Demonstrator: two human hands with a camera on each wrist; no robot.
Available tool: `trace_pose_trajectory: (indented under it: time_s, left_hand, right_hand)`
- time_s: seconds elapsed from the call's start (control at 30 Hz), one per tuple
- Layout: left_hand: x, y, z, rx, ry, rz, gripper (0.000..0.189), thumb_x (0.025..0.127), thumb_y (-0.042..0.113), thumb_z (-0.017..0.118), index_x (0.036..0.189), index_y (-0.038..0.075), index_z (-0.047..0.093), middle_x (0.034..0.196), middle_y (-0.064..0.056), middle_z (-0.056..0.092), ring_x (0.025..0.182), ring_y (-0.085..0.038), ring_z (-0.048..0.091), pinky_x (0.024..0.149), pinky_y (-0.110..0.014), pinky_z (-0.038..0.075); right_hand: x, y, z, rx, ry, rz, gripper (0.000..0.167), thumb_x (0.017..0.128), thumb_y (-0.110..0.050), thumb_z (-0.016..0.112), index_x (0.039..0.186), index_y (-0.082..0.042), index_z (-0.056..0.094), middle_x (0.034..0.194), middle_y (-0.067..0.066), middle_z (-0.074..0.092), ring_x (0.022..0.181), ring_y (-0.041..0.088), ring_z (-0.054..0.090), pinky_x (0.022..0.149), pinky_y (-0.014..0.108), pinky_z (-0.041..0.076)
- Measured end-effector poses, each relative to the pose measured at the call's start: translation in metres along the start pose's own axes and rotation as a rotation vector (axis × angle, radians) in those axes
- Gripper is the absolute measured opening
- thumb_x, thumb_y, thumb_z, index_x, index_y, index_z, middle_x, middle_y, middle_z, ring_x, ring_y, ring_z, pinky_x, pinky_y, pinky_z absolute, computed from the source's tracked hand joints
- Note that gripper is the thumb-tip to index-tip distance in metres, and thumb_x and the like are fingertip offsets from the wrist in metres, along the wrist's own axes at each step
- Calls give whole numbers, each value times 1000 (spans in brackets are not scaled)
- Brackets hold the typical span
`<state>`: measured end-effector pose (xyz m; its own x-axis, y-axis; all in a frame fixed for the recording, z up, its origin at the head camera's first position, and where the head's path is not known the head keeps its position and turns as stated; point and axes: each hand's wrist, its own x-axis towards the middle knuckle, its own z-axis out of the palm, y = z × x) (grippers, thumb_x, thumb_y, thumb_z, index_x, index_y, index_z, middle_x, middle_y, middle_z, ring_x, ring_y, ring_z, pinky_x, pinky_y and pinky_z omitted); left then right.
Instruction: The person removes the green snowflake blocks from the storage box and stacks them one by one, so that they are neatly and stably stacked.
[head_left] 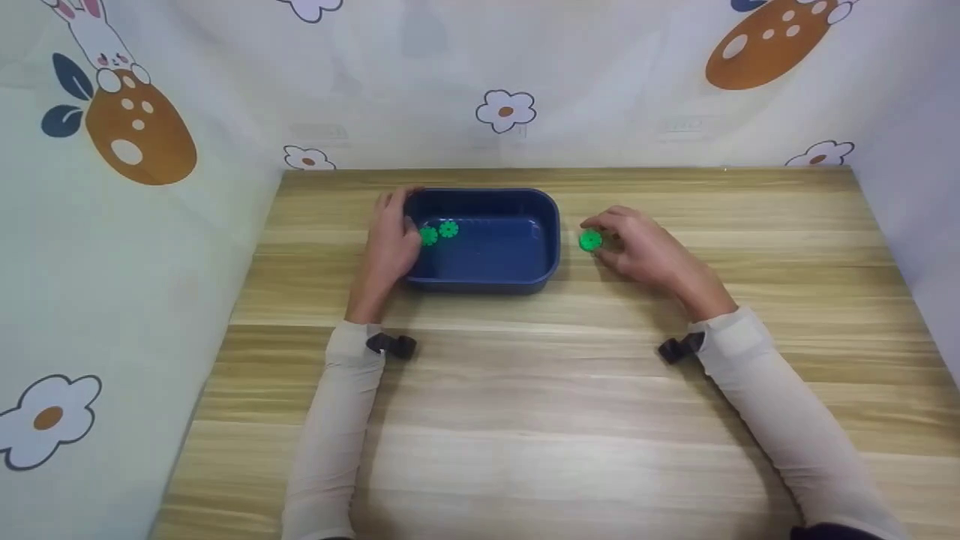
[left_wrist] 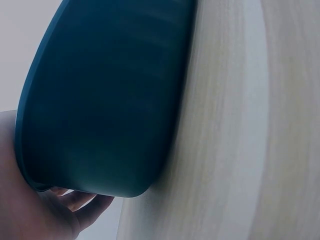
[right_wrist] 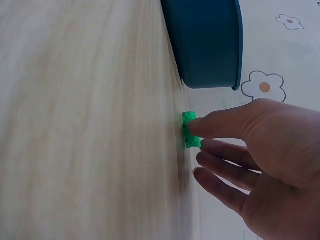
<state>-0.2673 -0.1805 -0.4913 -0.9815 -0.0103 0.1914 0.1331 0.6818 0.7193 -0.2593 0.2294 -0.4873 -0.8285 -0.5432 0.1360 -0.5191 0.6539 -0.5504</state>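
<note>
My left hand (head_left: 390, 244) grips the left end of a dark blue plastic bin (head_left: 491, 287), its thumb over the rim and the fingers outside. From the left wrist view, the bin's side wall (left_wrist: 110, 100) stands close over the tabletop, with fingers (left_wrist: 92, 210) behind its end. Two green notched discs (head_left: 448, 229) lie at the left inside the bin. To the right of the bin, my right hand (head_left: 641, 244) pinches a green notched disc piece (head_left: 591, 240) between thumb and fingers. Edge-on in the right wrist view, this green piece (right_wrist: 190, 130) looks thick, like stacked discs, close to the tabletop.
The wood-grain table (head_left: 510, 420) reaches a patterned back wall (head_left: 600, 82), with further walls at left and right. A black wrist camera (head_left: 394, 345) sits on the left sleeve and another black camera (head_left: 681, 348) on the right.
</note>
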Motion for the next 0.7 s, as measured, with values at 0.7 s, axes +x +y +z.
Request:
trace_pose_trajectory:
  time_s: [0.7]
  left_hand:
    - [-1, 1, -1, 6, -8, -16, 60, 97, -8, 46, 151, 13, 58, 153, -18, 55, 145, -33, 50, 126, -52, 41]
  right_hand:
    - [1, -6, -2, -9, 3, 29, 42, 96, -11, 80, 137, -5, 70, 130, 14, 71, 119, 34, 68, 106, 54, 56]
